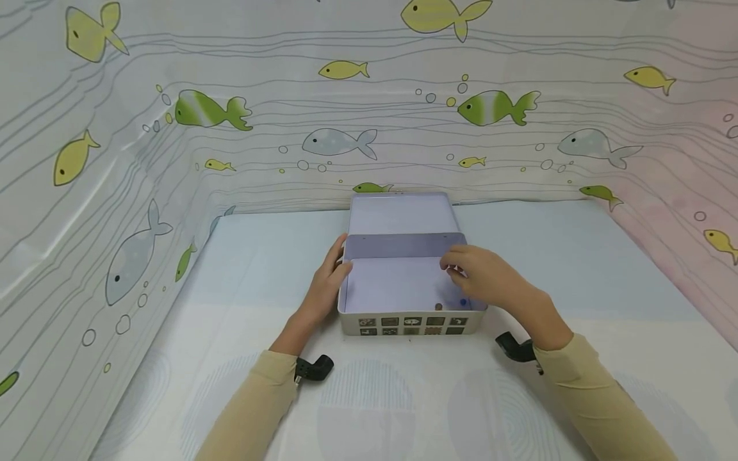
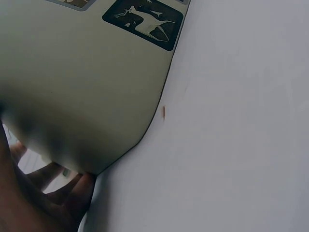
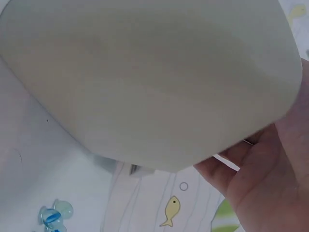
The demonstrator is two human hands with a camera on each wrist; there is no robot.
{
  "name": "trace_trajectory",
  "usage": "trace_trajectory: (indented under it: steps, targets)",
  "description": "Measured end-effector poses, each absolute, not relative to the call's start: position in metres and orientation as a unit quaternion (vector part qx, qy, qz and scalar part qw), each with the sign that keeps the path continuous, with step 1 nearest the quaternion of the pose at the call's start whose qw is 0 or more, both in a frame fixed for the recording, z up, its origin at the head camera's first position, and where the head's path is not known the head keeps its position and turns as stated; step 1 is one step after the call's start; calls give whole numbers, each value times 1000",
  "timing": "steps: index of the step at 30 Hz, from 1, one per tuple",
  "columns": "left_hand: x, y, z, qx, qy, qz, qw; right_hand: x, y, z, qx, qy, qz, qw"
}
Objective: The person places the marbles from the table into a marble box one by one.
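Observation:
A shallow pale tin box with a lavender interior stands on the table, its hinged lid raised at the back. My left hand grips the box's left side, thumb over the rim. My right hand is over the right part of the box with bent fingers; I cannot tell whether they pinch anything. Inside, by the front right corner, lie a small brown ball and a small blue ball. The right wrist view shows the bare palm, with the fingertips hidden behind the box wall.
Clear marble-like pieces with blue in them lie on the table surface beyond the box in the right wrist view. Fish-patterned sheeting rises behind the table and at both sides. Small square pictures decorate the box's front wall.

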State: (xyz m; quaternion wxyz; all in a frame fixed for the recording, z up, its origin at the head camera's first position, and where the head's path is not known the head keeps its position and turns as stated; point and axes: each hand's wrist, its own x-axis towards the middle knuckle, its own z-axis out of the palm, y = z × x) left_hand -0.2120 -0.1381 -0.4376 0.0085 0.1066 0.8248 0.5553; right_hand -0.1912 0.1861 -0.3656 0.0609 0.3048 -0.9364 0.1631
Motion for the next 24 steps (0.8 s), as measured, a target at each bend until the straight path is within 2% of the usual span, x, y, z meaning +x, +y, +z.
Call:
trace_trajectory:
  steps: [16,24]
  targets:
    - [-213,-138,-439,113,823,556,5,-195,211,-351,273,-941,179,88]
    - [-213,-138,-439,112,822,558,4,-196,223,-346,243,-954,164,65]
